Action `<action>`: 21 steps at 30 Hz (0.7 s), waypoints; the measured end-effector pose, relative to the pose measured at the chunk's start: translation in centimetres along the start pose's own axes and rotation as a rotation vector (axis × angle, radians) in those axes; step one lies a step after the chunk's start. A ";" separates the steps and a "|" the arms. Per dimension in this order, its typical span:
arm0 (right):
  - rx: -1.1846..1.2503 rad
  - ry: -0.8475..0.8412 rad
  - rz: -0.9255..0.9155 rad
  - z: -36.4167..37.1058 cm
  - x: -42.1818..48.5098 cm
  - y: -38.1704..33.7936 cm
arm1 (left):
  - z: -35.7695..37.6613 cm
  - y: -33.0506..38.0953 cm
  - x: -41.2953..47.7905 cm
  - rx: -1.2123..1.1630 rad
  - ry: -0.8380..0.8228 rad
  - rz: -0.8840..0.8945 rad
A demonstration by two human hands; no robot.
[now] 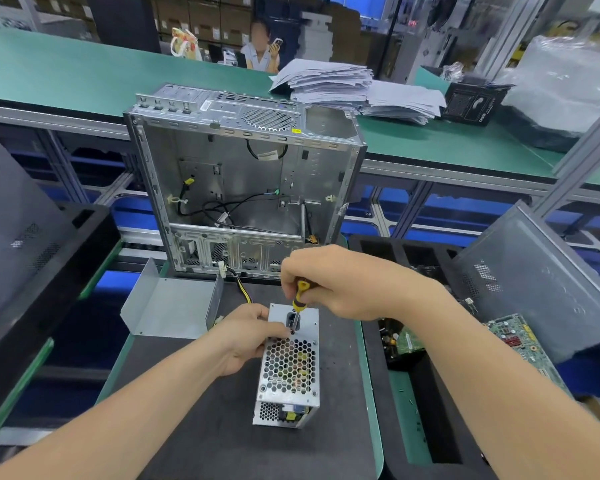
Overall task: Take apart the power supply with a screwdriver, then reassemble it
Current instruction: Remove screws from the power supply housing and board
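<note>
Seen from the head, the power supply (290, 365) sits on the dark tabletop (222, 427) with its honeycomb-grilled face turned up; the left grip (246, 336) curls round its upper left edge and holds it; the right grip (329, 282) is closed round the yellow-and-black screwdriver (300, 296), whose tip meets the face just below the mains socket. A bent metal cover (170, 306) lies just left of the unit; an opened computer case (243, 181) stands upright behind it; a green circuit board (520, 341) lies well to the right.

The black box (471, 105) bears upside-down white characters, seemingly "650"; other labels are too small.
</note>
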State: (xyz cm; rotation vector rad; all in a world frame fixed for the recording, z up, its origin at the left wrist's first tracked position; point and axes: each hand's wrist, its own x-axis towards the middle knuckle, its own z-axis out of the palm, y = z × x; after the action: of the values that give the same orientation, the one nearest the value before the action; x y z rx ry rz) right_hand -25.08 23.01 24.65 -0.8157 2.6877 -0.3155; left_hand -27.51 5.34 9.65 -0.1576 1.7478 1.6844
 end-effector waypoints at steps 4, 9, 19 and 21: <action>-0.070 0.085 0.062 0.2 0.6 0.2 | 0.0 0.0 0.2 -0.001 -0.001 -0.010; -0.251 0.284 0.227 2.1 1.8 -0.2 | -0.2 -0.2 0.3 0.006 -0.005 -0.007; -0.041 0.112 -0.001 1.5 0.6 0.5 | -0.2 -0.2 0.4 0.020 0.002 0.008; 0.018 0.052 -0.065 1.2 0.3 1.0 | -0.2 -0.3 0.5 0.013 0.007 0.007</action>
State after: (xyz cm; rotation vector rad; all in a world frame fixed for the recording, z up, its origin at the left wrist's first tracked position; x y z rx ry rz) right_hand -25.35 23.54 23.15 -0.9024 2.7061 -0.3796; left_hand -27.75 5.31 9.12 -0.1517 1.7659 1.6783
